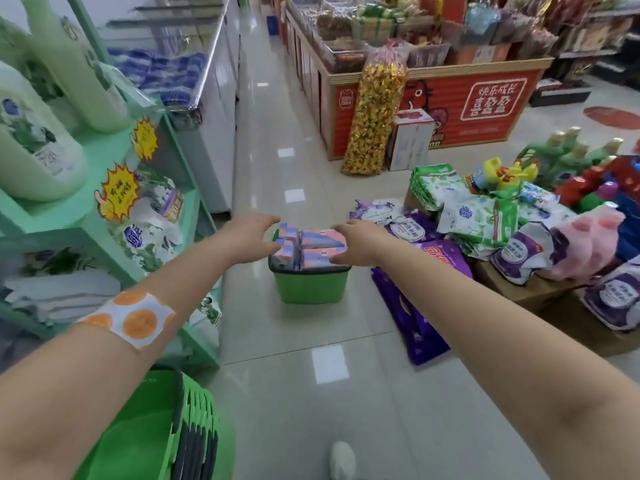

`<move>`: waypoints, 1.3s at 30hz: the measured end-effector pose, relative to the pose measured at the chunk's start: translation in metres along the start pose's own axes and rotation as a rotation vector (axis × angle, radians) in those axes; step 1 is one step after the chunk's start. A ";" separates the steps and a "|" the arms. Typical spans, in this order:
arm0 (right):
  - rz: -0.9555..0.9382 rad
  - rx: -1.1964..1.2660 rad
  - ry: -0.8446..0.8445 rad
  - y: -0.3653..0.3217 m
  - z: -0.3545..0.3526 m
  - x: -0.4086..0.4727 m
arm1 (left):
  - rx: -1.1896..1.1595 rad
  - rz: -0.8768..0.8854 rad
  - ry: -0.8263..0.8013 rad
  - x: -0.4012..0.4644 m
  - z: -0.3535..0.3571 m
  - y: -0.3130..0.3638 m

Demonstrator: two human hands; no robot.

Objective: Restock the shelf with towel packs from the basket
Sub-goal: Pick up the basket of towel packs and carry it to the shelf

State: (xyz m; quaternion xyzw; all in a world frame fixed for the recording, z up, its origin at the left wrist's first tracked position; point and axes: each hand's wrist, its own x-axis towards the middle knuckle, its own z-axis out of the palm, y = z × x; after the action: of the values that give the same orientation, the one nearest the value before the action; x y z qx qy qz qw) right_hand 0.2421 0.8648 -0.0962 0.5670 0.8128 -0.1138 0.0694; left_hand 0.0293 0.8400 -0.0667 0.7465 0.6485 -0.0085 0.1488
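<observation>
- Both my hands reach to the green basket (309,285) on the floor, to lift towel packs (322,241).
- Left hand (250,239) spreads wide fingers; right hand (356,244) grips a pack's edge.
- Green shelf (180,206) waits at left.

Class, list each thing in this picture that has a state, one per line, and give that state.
Basket: on the floor, full of packs.
Towel packs: standing in the basket.
Left hand: open, reaching over the packs.
Right hand: gripping a pack.
Shelf: partly stocked.
</observation>
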 end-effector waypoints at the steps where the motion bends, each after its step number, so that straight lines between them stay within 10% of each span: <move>1: 0.000 -0.006 -0.017 0.008 0.000 0.018 | 0.000 -0.009 -0.007 0.018 0.000 -0.001; 39: 0.129 0.215 -0.414 0.123 0.160 0.448 | 0.144 0.203 -0.408 0.480 0.169 -0.136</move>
State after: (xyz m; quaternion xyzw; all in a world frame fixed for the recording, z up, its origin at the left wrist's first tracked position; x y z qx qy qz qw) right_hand 0.1988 1.2690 -0.3722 0.5865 0.7267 -0.3087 0.1807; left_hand 0.0036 1.2798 -0.3553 0.7992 0.5245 -0.1902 0.2234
